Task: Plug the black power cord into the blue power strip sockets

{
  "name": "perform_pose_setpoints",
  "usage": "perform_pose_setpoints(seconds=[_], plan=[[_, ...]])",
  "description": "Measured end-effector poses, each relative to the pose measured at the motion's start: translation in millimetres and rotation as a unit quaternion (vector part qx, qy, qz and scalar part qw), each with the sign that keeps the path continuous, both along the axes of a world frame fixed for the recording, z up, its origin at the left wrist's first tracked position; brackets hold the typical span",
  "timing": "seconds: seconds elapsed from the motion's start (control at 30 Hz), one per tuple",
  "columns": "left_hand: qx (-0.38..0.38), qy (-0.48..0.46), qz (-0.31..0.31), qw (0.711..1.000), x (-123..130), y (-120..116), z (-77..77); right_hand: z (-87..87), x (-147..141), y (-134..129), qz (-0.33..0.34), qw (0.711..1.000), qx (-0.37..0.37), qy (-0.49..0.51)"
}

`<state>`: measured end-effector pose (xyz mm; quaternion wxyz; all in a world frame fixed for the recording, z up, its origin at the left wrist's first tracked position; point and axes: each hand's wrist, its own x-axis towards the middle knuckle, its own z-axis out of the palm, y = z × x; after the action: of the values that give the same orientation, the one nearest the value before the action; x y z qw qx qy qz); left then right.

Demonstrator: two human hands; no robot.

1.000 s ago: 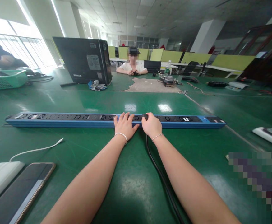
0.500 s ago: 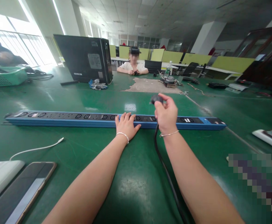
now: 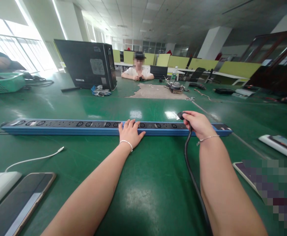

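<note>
Head — long, blue power strip (image 3: 96,128)

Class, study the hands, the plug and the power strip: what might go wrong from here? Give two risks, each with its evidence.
The plug is out in the right hand, its prongs exposed, so they might knock or scrape something.

The left hand rests on the middle of the power strip; uneven pressure near one end might make it shift.
</note>
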<state>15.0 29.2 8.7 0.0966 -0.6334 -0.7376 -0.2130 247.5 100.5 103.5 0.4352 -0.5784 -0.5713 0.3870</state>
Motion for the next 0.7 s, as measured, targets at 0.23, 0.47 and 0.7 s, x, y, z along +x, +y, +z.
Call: perform_pose_setpoints(seconds=[0.23, 0.47, 0.7], plan=[[-0.004, 0.003, 0.005, 1.000, 1, -1, 1.7, -18.0, 18, 19, -0.043, 0.996, 0.018, -0.080], [0.002, 0.001, 0.003, 1.000, 1, 0, 1.0, -49.4, 35, 44, -0.072, 0.949, 0.048, -0.303], [-0.007, 0.002, 0.003, 1.000, 0, 0, 0.9, -46.9, 27, 38, -0.066, 0.919, 0.061, -0.385]])
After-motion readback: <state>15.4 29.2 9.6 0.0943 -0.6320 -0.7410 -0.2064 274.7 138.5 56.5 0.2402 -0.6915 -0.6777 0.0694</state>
